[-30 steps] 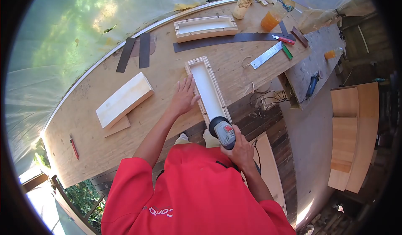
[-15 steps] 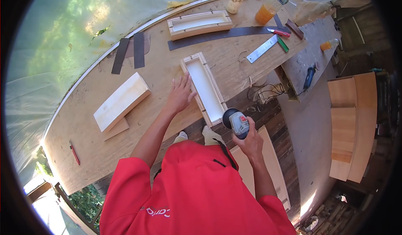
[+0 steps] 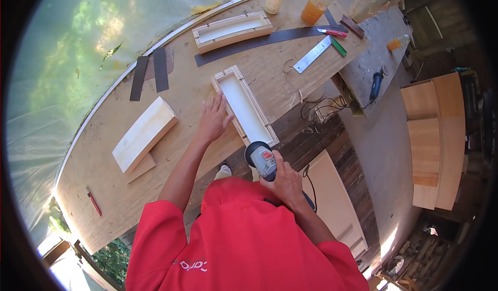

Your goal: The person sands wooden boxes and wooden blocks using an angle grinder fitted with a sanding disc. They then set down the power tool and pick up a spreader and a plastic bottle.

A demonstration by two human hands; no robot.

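Observation:
A shallow rectangular wooden box (image 3: 258, 106) with a white inside lies on the workbench, its near end at the bench edge. My left hand (image 3: 213, 121) rests with spread fingers against its left long side, fingertips at the rim. My right hand (image 3: 287, 179) is wrapped round a grey power sander (image 3: 265, 160) with a red switch and a round black pad. The pad is at the box's near end; whether it touches the wood I cannot tell. A cord trails from behind my right hand.
On the workbench (image 3: 187, 102) are a second box (image 3: 233, 31), a pale wood block (image 3: 145, 133), dark strips (image 3: 161, 69), a try square (image 3: 313, 55), a red cutter (image 3: 332, 32), pliers (image 3: 94, 201) and bottles (image 3: 314, 10). A blue power tool (image 3: 376, 85) lies on a side bench.
My right hand has brought the sander leftward, from beside the box's near corner to its near end. The view has shifted slightly; my left hand stays at the box's side.

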